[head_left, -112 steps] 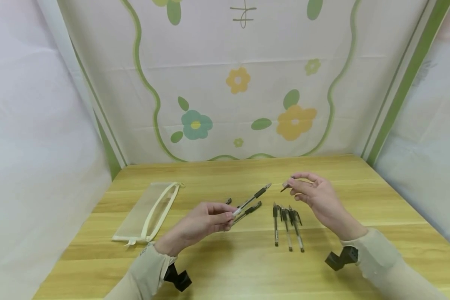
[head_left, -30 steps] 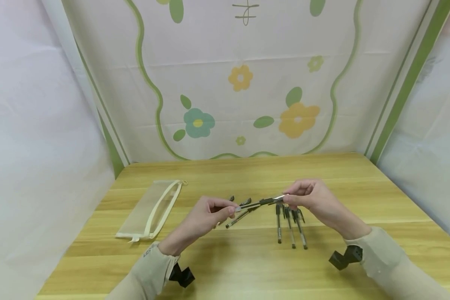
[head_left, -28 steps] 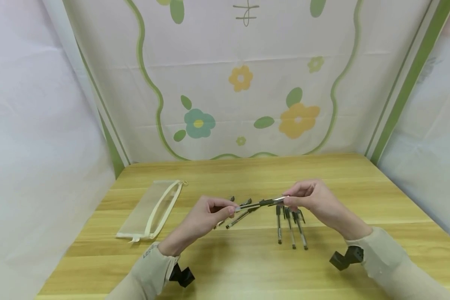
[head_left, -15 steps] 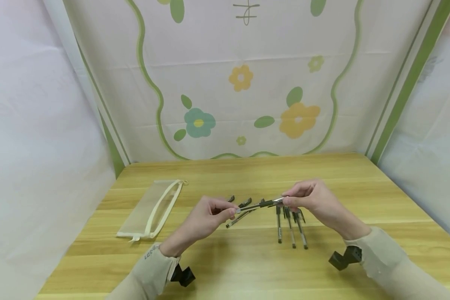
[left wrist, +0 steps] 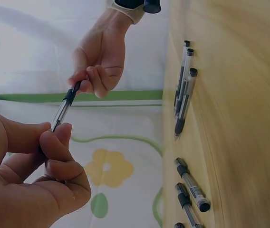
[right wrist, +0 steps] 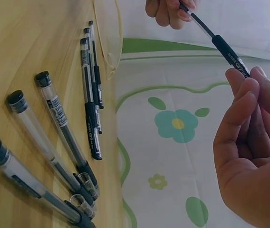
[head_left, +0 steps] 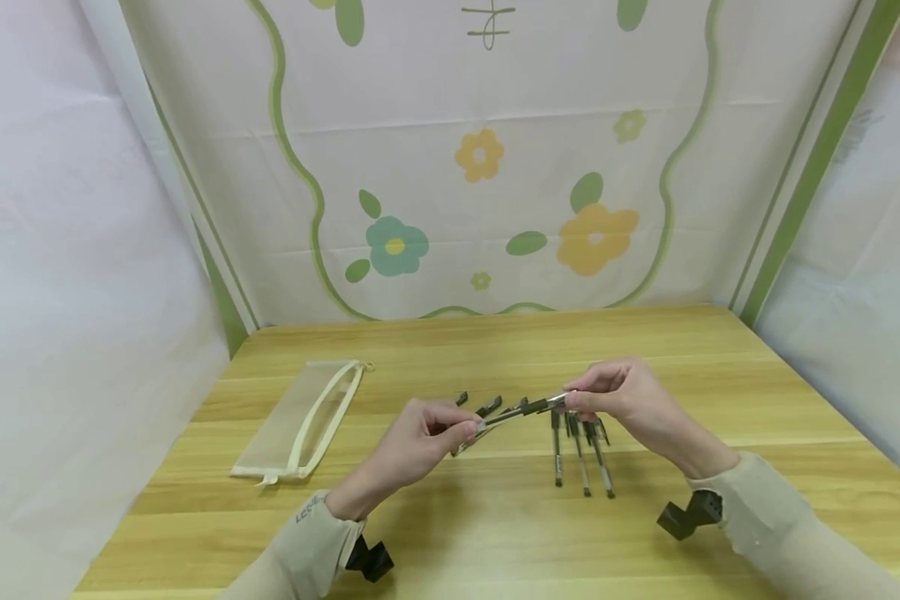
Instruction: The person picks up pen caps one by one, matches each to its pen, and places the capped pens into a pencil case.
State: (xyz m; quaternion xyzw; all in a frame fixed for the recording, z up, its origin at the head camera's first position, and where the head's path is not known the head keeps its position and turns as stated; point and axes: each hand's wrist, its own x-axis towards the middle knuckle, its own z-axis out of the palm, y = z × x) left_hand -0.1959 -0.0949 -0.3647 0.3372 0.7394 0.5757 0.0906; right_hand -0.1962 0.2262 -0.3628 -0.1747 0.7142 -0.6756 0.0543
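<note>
Left hand [head_left: 418,442] round pen [head_left: 534,407] (tail end)

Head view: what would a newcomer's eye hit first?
The dark-gripped pen at centre, stretched between the left hand and right hand. Next, the big orange flower on the backdrop above it. Then the pale pouch lying on the table's left side.
</note>
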